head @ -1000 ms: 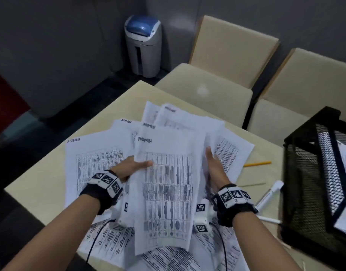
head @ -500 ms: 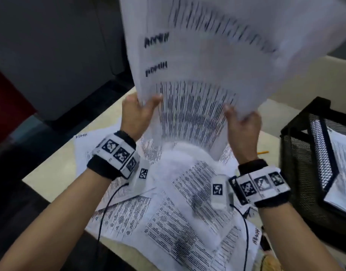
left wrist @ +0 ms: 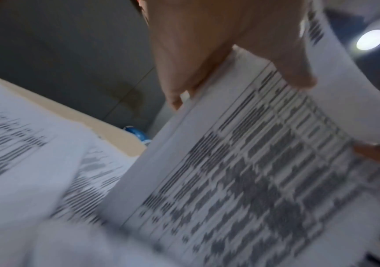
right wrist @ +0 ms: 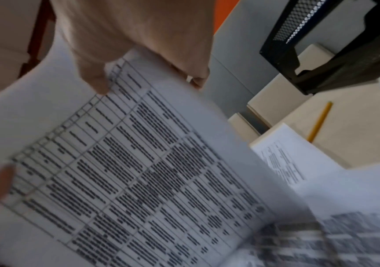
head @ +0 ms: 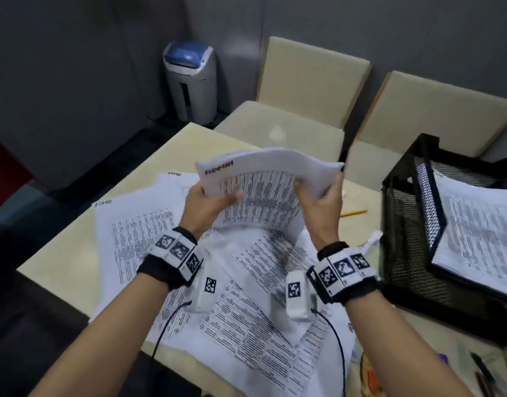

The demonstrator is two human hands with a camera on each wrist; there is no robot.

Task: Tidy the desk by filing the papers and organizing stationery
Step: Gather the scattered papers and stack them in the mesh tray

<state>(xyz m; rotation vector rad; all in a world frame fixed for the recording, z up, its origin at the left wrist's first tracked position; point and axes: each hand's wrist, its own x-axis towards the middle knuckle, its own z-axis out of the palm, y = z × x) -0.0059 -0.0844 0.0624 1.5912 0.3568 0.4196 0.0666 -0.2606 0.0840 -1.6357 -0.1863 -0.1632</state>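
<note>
A sheaf of printed papers (head: 263, 190) stands on its lower edge above the desk, its top curling away from me. My left hand (head: 209, 203) grips its left side with the thumb across the front. My right hand (head: 321, 202) grips its right side. The left wrist view shows the sheaf (left wrist: 241, 171) under my left hand (left wrist: 230, 52); the right wrist view shows the sheaf (right wrist: 127, 171) under my right hand (right wrist: 138, 41). More loose sheets (head: 241, 316) lie spread on the desk below. A black mesh file tray (head: 412, 224) at right holds filed papers (head: 481, 224).
A yellow pencil (head: 354, 212) and a white marker (head: 371, 239) lie on the beige desk (head: 60, 262) between the papers and the tray. Pens (head: 481, 368) lie at the near right. Two cream chairs (head: 312, 81) and a shredder bin (head: 190, 81) stand beyond the desk.
Both hands gathered sheets off the desk, swung them high towards the camera, then brought them back down; the sheaf now stands on the desk with its top bending away.
</note>
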